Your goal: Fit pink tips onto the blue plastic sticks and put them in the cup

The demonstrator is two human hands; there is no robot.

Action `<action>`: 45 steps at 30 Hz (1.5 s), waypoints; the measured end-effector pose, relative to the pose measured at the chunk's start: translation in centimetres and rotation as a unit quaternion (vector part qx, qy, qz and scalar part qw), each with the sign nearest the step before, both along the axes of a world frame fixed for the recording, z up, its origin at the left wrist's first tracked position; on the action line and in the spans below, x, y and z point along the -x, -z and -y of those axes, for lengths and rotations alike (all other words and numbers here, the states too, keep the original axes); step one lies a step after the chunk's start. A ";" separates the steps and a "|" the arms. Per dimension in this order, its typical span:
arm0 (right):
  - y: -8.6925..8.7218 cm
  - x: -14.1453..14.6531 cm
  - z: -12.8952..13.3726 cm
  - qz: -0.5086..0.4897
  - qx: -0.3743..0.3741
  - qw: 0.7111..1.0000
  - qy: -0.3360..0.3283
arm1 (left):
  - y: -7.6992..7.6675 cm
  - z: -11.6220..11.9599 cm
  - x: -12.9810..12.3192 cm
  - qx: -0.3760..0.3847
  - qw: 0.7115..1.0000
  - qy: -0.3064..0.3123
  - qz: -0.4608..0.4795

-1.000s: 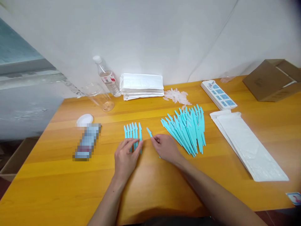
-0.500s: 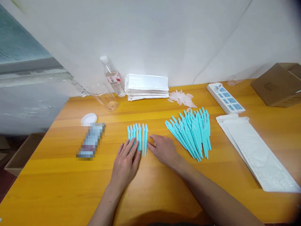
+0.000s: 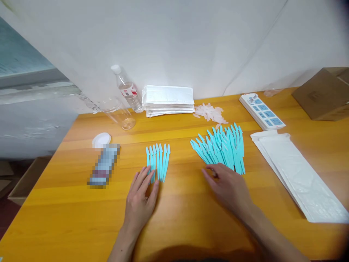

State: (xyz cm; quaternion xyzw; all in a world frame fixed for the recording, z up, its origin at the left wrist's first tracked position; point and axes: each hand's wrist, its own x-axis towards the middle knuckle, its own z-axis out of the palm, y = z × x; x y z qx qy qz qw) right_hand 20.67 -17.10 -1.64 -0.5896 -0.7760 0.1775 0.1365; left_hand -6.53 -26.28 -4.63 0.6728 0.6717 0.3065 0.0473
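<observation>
A short row of slim turquoise knife-shaped plastic sticks (image 3: pixel 160 160), resembling eyebrow razors, lies side by side on the table, tips pointing away from me. My left hand (image 3: pixel 141 196) is open at the row's lower left, its fingertips over the near ends of the leftmost sticks. To the right lies a fanned, overlapping pile of the same turquoise sticks (image 3: pixel 223 145). My right hand (image 3: pixel 229 185) is at the near edge of this pile and hides some lower ends. Its thumb and forefinger are apart, with nothing visible between them; the other fingers are curled and partly hidden.
Along the wall stand a clear jar (image 3: pixel 117 114), a water bottle (image 3: pixel 128 91), stacked white packets (image 3: pixel 167 96) and small translucent pieces (image 3: pixel 209 112). At right are a power strip (image 3: pixel 261 111), white pouches (image 3: pixel 297 174) and a cardboard box (image 3: pixel 319 94). A white lid (image 3: pixel 101 139) touches a blurred-out phone-like object (image 3: pixel 105 165).
My right hand has moved right, from beside the row to the pile. My left hand has drawn back slightly toward me, and the row's right-hand sticks now sit closer together at their near ends.
</observation>
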 end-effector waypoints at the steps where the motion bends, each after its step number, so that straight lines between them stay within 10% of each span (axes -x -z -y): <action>1: 0.0 -1.6 0.3 0.003 -0.014 0.999 0.036 | -0.2 0.1 0.1 -0.004 1.000 -0.014 0.019; 9: 1.0 -9.9 -0.2 0.039 0.011 0.974 0.222 | -2.5 -1.9 0.5 -0.075 0.991 -0.098 0.057; 33: 0.6 -11.1 -3.7 -0.097 0.144 0.948 0.266 | -3.7 -7.0 -3.0 -0.020 0.992 0.104 0.072; 40: -1.1 -11.5 -2.7 -0.389 0.222 0.886 0.120 | -4.5 -13.8 -3.6 -0.020 0.989 0.129 0.062; 45: -1.3 -9.4 -4.8 -0.405 0.296 0.865 0.031 | -3.4 -22.9 -5.2 0.040 0.986 0.147 -0.060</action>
